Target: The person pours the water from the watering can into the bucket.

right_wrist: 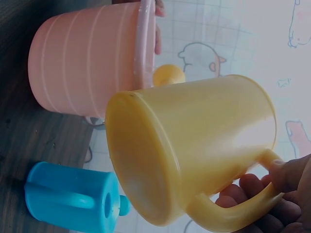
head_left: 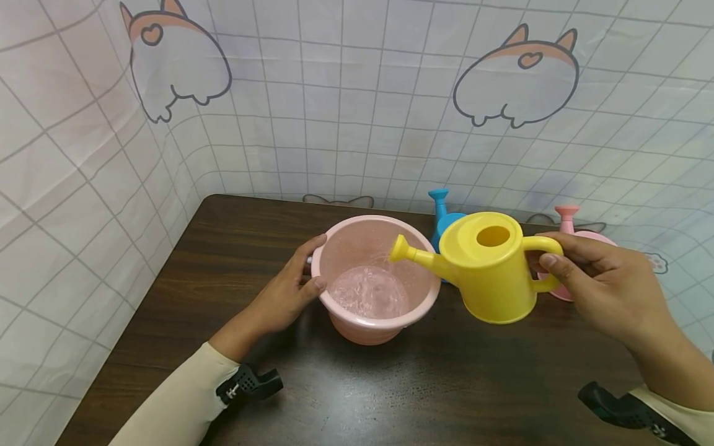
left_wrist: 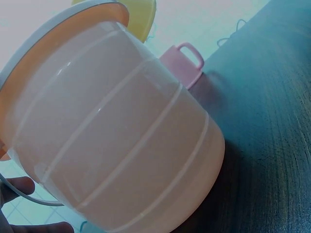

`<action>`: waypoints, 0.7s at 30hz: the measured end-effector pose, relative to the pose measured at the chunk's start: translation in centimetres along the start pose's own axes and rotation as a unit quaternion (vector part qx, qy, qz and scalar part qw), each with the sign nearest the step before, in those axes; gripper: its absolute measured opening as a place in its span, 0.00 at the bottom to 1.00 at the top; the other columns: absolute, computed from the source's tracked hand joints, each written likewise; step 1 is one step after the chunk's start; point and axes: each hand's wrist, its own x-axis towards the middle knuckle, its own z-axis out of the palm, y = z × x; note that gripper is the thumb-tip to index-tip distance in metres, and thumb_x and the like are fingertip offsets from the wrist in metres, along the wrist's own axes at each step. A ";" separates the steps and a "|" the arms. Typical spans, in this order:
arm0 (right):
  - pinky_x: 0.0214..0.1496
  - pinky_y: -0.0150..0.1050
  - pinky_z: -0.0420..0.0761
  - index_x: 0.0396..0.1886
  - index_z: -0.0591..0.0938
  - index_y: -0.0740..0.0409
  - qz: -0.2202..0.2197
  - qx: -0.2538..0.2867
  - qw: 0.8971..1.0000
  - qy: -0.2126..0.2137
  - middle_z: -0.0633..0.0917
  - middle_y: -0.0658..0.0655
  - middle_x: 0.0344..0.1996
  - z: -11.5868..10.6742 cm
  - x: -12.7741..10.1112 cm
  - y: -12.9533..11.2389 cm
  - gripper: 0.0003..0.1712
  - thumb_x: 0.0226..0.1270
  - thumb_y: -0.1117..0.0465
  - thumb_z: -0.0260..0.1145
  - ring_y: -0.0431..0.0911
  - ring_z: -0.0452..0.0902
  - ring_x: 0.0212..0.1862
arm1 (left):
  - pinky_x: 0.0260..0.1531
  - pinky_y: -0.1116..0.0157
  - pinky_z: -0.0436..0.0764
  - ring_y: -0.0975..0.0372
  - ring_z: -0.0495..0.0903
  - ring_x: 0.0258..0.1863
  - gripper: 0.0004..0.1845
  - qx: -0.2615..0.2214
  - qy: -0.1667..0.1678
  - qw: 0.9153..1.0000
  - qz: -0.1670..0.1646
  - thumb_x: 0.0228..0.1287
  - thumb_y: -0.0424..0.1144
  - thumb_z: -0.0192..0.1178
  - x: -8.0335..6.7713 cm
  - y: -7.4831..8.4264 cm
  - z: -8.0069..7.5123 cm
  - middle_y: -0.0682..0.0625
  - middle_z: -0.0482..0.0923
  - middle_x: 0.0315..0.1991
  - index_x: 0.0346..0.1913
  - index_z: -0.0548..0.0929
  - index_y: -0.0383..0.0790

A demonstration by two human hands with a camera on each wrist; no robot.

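My left hand [head_left: 287,291] holds the left side of a pink plastic bucket [head_left: 365,335], thumb and fingers at its rim. Rippling water [head_left: 370,294] lies in the bottom of the bucket. On the right, my right hand [head_left: 619,288] grips the handle of a yellow watering can [head_left: 496,288], held up off the table. The can tilts left, its spout over the bucket rim, and a thin trickle falls from the spout head. In the right wrist view, fingers and thumb wrap the handle of the yellow can [right_wrist: 209,126].
A blue watering can [right_wrist: 73,194] stands behind the yellow one, partly hidden in the head view. Farther right is a pink watering can [head_left: 566,217], mostly behind my right hand. The dark wooden table [head_left: 357,396] meets a grid-patterned cloth [head_left: 334,111] at the back and left.
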 end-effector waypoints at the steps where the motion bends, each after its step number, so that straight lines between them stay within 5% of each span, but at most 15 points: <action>1: 0.28 0.27 0.81 0.52 0.88 0.59 0.001 -0.002 1.000 0.001 0.87 0.47 0.34 0.0 0.0 0.0 0.12 0.71 0.69 0.68 0.35 0.81 0.33 | 0.51 0.49 0.80 0.50 0.78 0.59 0.44 0.000 0.000 1.000 -0.001 0.70 0.75 0.42 0.0 0.0 0.0 0.39 0.63 0.69 0.82 0.47 0.63; 21: 0.27 0.25 0.79 0.52 0.88 0.58 -0.022 -0.017 1.000 0.003 0.86 0.46 0.33 0.0 0.2 0.0 0.13 0.70 0.71 0.68 0.36 0.79 0.31 | 0.51 0.48 0.80 0.50 0.78 0.58 0.44 0.002 0.004 1.000 -0.002 0.70 0.76 0.42 0.0 -0.1 0.1 0.39 0.64 0.69 0.82 0.48 0.63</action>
